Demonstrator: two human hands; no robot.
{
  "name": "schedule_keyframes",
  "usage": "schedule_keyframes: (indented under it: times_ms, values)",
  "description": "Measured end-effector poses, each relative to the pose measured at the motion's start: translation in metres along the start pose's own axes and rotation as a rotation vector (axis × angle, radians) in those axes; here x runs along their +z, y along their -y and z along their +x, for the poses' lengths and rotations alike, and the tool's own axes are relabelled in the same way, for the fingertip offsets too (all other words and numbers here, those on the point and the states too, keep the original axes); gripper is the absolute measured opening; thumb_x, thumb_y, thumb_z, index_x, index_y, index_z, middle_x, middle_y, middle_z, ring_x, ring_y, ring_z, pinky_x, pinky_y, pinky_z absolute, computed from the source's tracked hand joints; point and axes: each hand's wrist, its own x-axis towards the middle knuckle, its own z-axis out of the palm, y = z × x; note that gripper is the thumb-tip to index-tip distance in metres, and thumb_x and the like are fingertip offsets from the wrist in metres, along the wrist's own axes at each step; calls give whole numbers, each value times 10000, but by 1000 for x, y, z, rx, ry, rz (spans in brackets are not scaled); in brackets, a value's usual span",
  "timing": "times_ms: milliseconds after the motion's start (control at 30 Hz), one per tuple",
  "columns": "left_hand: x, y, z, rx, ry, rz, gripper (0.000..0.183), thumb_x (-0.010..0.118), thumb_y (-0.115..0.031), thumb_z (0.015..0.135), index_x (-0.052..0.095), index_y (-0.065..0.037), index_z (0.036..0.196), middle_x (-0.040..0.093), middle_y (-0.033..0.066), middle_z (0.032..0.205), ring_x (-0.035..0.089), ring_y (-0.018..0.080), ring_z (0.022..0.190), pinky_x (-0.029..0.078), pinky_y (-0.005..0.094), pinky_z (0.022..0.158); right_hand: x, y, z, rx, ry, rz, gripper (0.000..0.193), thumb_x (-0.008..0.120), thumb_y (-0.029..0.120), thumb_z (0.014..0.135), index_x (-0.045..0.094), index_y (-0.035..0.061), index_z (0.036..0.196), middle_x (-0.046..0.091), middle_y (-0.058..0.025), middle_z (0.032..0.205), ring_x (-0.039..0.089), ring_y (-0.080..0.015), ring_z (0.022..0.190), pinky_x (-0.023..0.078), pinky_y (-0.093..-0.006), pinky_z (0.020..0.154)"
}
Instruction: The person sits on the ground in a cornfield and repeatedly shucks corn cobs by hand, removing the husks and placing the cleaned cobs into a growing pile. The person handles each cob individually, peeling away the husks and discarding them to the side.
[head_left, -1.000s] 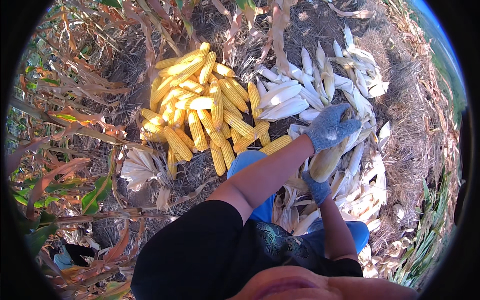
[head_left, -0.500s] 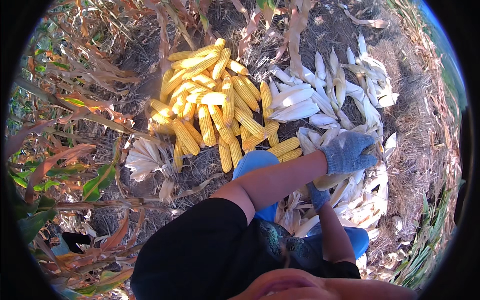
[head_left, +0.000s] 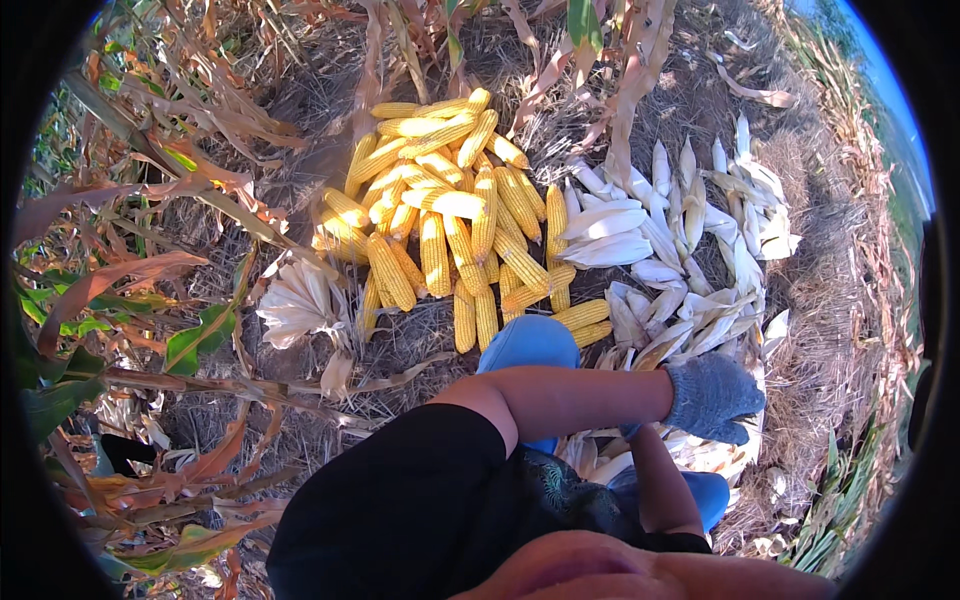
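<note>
From my end, the right hand (head_left: 630,430) is nearly lost: the left forearm (head_left: 600,393) crosses over it, leaving a sliver of grey glove, so I cannot tell how its fingers stand. The left hand (head_left: 714,398), also gloved, shows me mostly its back. Its fingers point to the right and curl a little at the tips, but the palm is turned away, and I cannot tell whether they are clamped on anything. I cannot make out the tan-husked ear either; if it is between the hands, the arm and glove cover it. The dark lens rim cuts off the outer edges of my view.

Half a second ago, part of that ear showed under the left glove, and more of the right glove was visible. The left hand now sits lower, closer to the body, and the whole ground appears shifted in my view.

Loose pale husks (head_left: 700,312) lie just beyond and around the left hand, papery, cream to tan, some streaked. Farther off, whitish husk-covered ears (head_left: 608,235) lie beside a heap of bare yellow ears (head_left: 455,215), bright, with neat kernel rows. Two more yellow ears (head_left: 583,320) lie near the blue-clad knee (head_left: 530,345).
</note>
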Motion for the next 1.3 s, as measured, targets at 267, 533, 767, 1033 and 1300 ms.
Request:
schedule_keyframes:
  times_ms: [267, 533, 767, 1033, 1300]
  values:
    - [-63, 58, -18, -310, -597, -376, 256, 550, -247, 957, 595, -37, 816, 621, 99, 713, 626, 257, 650, 500, 364, 629, -42, 35, -19, 18, -230, -100, 581, 666, 395, 870, 528, 19, 1291, 575, -190, 1264, 546, -305, 1183, 421, -399, 988]
    - [-97, 85, -19, -449, -874, -1234, 223, 545, -225, 991, 585, -49, 860, 623, 72, 723, 619, 180, 621, 531, 314, 601, -60, 93, -53, -17, -562, 154, 519, 791, 215, 731, 592, -14, 1152, 671, -173, 1051, 659, -282, 943, 510, -393, 831]
    - [-112, 124, -32, -480, -815, -1476, 263, 514, -269, 985, 565, -39, 867, 638, 153, 789, 635, 276, 656, 557, 396, 617, -63, 146, -75, -56, -709, 195, 735, 810, 154, 690, 472, -13, 1320, 596, -186, 1210, 586, -278, 1101, 462, -389, 952]
    - [-101, 147, -33, -503, -968, -1760, 349, 471, -355, 1008, 564, -39, 890, 653, 170, 815, 657, 320, 704, 571, 471, 689, -104, 199, -95, -265, -771, 249, 810, 766, 106, 707, 406, -13, 1423, 487, -154, 1394, 474, -259, 1269, 358, -385, 1084]
    - [-92, 153, -36, -576, -852, -1931, 364, 493, -408, 965, 585, -63, 1035, 668, 145, 950, 664, 312, 804, 542, 480, 840, -130, 250, -88, -404, -857, 308, 833, 696, 186, 698, 379, -43, 1433, 464, -191, 1403, 461, -295, 1289, 321, -399, 1104]
